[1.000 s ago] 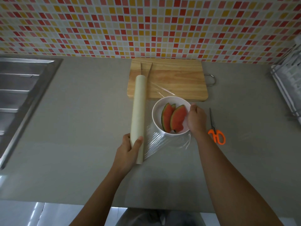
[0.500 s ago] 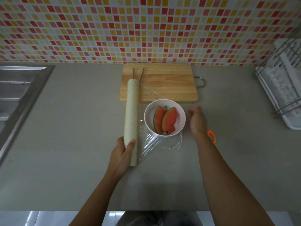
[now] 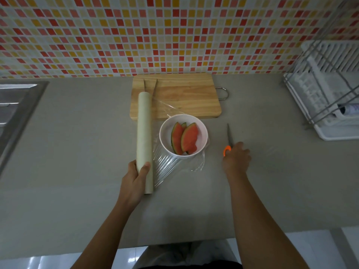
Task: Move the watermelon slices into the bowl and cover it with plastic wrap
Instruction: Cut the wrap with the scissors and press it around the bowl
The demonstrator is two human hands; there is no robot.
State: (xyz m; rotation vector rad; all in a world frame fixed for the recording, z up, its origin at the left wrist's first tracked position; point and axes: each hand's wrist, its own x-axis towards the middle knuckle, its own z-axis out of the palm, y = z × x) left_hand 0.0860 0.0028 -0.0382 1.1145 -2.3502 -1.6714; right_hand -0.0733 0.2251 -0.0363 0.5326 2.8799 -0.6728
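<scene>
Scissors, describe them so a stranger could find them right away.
Start at the wooden cutting board against the tiled wall, then drop to the white bowl before it. The scissors lie right of the bowl, under the right hand: the only thing with orange handles.

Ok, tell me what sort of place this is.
Most likely a home kitchen counter: a steel sink at the left, a mosaic tile backsplash behind, a wooden cutting board and a dish rack at the right.
</scene>
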